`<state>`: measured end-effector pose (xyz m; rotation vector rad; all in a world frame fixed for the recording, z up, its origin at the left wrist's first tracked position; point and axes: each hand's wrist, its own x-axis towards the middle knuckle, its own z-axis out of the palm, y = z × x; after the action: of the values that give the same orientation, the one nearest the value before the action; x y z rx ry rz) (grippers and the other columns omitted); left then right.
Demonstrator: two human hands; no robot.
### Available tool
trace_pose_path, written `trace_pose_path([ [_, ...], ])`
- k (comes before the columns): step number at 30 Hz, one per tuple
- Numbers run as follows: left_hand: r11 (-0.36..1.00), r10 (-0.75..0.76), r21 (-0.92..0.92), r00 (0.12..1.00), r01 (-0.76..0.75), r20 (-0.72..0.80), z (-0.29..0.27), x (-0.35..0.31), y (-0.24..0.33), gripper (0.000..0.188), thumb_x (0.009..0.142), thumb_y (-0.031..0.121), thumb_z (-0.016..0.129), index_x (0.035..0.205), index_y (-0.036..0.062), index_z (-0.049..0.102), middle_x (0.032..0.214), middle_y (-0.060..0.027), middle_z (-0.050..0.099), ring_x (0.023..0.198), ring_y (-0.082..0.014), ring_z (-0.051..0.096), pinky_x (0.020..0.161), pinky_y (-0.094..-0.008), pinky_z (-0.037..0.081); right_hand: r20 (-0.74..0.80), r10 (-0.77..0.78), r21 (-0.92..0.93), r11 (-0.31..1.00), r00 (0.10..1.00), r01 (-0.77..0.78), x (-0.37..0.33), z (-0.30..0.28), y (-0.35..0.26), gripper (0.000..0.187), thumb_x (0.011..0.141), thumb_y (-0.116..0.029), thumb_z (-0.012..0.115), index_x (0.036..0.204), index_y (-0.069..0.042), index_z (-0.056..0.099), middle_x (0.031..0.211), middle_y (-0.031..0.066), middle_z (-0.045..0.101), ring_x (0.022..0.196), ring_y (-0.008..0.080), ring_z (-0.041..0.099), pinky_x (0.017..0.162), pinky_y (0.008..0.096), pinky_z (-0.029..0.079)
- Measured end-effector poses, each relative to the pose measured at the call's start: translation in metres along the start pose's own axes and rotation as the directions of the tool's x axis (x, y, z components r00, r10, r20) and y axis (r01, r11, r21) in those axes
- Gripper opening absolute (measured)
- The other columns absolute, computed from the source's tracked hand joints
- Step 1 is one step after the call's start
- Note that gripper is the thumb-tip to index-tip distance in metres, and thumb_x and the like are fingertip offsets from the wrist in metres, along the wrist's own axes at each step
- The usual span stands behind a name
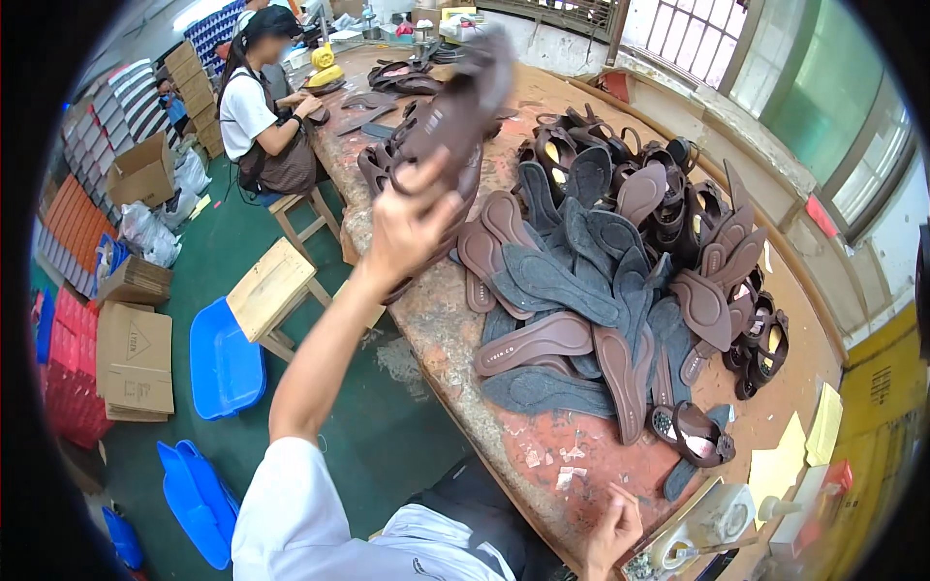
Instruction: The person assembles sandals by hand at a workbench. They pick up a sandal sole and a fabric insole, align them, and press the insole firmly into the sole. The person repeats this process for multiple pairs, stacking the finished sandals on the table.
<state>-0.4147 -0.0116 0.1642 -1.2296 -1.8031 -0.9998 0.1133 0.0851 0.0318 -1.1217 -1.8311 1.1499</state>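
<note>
Felt-like grey, smooth brown, scuffed counter

Brown insoles (535, 344): smooth, leather-like, low sheen; grey insoles (562, 283): matt, fuzzy, felt-like; held brown shoe (448, 121): motion-blurred, finish unclear; counter (547, 436): rough, scuffed, reddish coat worn patchy; stool (269, 281): pale bare wood; tub (225, 353): smooth blue plastic, slight gloss; carton (136, 353): matt brown cardboard; bags (150, 234): thin crinkled plastic; loose sheets (775, 463): matt yellow paper; bottle (725, 511): cloudy whitish plastic; floor (392, 450): green, smooth-looking.
</note>
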Motion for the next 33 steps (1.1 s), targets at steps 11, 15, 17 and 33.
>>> trace_pose_path([
  [11,0.928,-0.321,-0.001,0.802,0.372,0.504,-0.005,-0.076,-0.078,0.031,0.107,0.016,0.065,0.131,-0.0012,0.075,0.135,-0.0228,0.073,0.131,-0.0313,0.068,0.111,-0.0409,0.049,-0.301,0.041,0.038,0.999,0.953,-0.031,0.304,-0.033,0.024,0.044,0.096,-0.02,0.081,0.127,0.011,0.072,0.117,0.0188,0.079,0.103,0.0204,0.074,0.091,0.035,0.058],
  [15,0.935,-0.349,0.11,0.824,0.337,0.446,0.001,-0.076,-0.04,0.032,0.106,0.015,0.065,0.131,-0.0029,0.073,0.135,-0.0229,0.073,0.133,-0.0408,0.063,0.118,-0.046,0.044,-0.32,0.3,-0.341,0.848,0.899,-0.405,0.402,-0.043,0.099,0.074,0.081,-0.04,0.09,0.132,0.01,0.07,0.127,0.0279,0.076,0.118,0.0376,0.075,0.103,0.0441,0.057],
  [17,0.936,-0.348,0.14,0.91,0.323,0.228,-0.008,-0.093,0.008,0.031,0.102,0.01,0.067,0.13,-0.0024,0.072,0.135,-0.0232,0.071,0.129,-0.0417,0.064,0.116,-0.047,0.045,-0.349,0.337,-0.369,0.808,0.874,-0.459,0.404,-0.014,0.11,0.07,0.077,-0.042,0.091,0.127,0.004,0.075,0.126,0.0269,0.076,0.119,0.0392,0.075,0.105,0.0452,0.056],
  [33,0.794,0.41,-0.574,0.519,0.202,0.75,0.247,-0.108,0.373,0.091,0.07,0.011,0.09,0.153,0.006,0.054,0.166,-0.0237,0.039,0.146,-0.0477,0.048,0.122,-0.0536,0.043,-0.343,0.15,0.653,0.748,0.927,0.12,0.247,-0.112,-0.061,0.027,0.101,0.0,0.069,0.128,0.001,0.07,0.105,0.0051,0.076,0.091,0.0117,0.07,0.074,0.0271,0.056],
])
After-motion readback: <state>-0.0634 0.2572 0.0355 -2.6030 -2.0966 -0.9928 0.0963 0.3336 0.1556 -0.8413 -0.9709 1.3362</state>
